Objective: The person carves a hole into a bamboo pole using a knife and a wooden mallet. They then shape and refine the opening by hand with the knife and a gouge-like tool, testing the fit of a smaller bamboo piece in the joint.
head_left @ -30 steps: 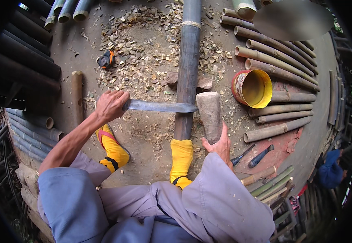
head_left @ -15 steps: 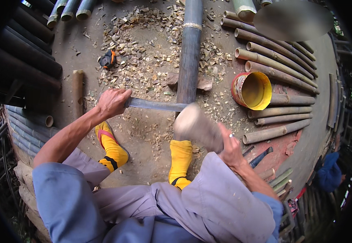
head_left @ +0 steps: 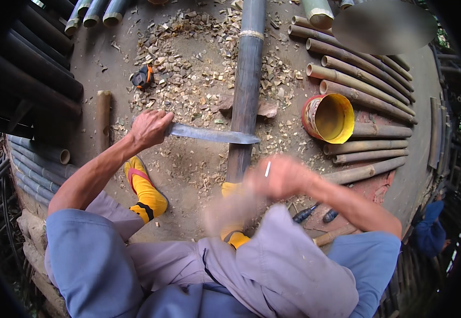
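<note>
My left hand (head_left: 152,127) is closed round the handle of a long knife (head_left: 204,133). Its blade lies across a dark bamboo pole (head_left: 248,69), the tip reaching just past the pole's right side. The pole runs from the far edge towards my right foot. My right hand (head_left: 279,176), smeared by motion, is right of the pole's near end. It grips a wooden mallet (head_left: 226,213), which shows only as a pale blur over my right yellow sock (head_left: 236,239).
A brown block (head_left: 265,108) shows beside the pole. Bamboo chips (head_left: 188,74) litter the ground, with an orange-black tape measure (head_left: 143,77) among them. At right stand a red bucket (head_left: 308,117), yellow inside, bamboo lengths (head_left: 371,100) and dark tool handles (head_left: 306,213).
My right hand has swung the mallet leftwards and nearer me, away from the blade's tip. The blade now shows more of its flat face, its tip past the pole.
</note>
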A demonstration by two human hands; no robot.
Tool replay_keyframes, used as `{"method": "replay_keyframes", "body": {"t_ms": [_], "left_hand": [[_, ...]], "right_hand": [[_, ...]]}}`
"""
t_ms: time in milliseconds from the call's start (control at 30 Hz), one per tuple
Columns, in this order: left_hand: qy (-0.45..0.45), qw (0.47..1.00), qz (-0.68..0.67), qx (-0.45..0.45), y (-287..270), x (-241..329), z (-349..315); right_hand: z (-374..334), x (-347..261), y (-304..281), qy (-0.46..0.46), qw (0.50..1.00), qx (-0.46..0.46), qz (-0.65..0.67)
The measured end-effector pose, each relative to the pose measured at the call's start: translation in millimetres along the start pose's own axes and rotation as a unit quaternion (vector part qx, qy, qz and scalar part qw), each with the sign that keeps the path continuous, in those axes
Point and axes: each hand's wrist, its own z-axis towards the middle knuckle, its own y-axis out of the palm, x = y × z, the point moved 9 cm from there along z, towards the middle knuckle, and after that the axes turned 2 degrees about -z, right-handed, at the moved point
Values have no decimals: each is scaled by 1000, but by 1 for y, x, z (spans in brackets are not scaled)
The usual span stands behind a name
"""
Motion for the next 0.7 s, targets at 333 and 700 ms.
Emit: {"method": "replay_keyframes", "body": {"t_ms": [333, 700], "left_hand": [[-15, 1000, 2, 6, 8, -7, 6], [-17, 999, 16, 21, 11, -9, 5]], "right_hand": [[-4, -26, 12, -34, 996, 74, 25], [2, 50, -3, 181, 975, -61, -113]]}}
